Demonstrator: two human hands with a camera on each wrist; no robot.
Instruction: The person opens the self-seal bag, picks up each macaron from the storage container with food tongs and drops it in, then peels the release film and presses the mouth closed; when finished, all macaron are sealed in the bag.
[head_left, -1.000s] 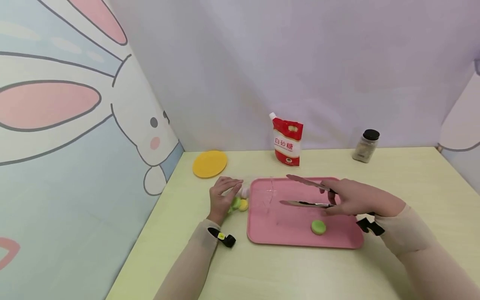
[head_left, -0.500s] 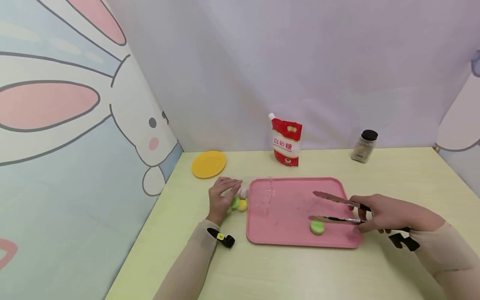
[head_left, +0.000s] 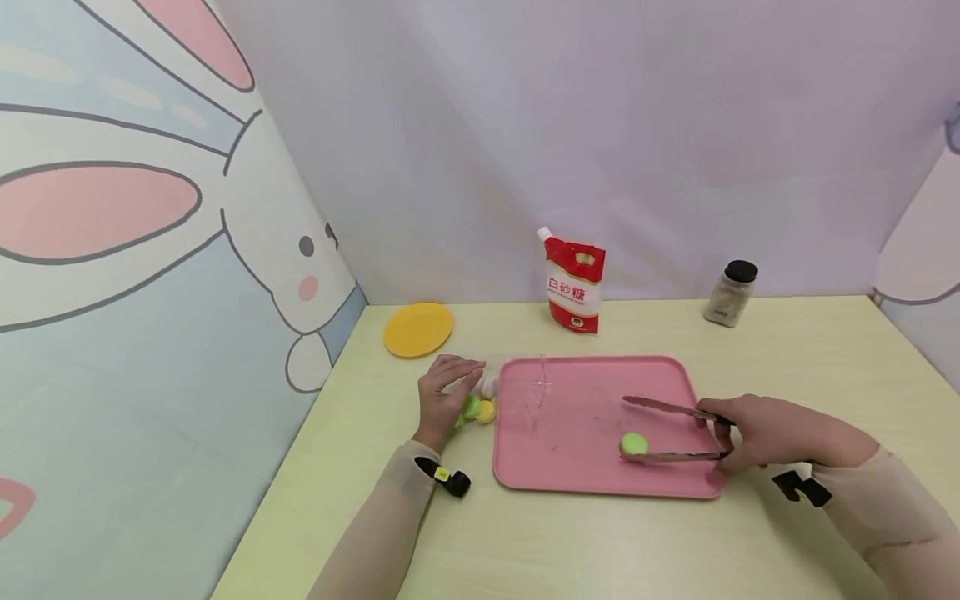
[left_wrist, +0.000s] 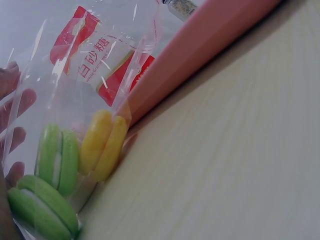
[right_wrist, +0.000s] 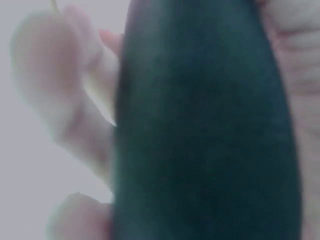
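Gripping tongs (head_left: 667,407) in curled fingers, the right hand (head_left: 772,429) sits right of the green macaron (head_left: 634,442), which lies on the tray (head_left: 570,442) between their tips; the left hand (head_left: 442,398) pinches a clear bag (left_wrist: 55,100).

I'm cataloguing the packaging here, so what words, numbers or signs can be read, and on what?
"白砂糖": red-and-white spouted plastic pouch.
"White Gran…": same pouch, beside those characters; the rest is blurred.
Too small or blurred to read: the pouch's bottom emblem, markings on the clear black-lidded jar, and the mark on the small yellow tag on the black wrist strap.
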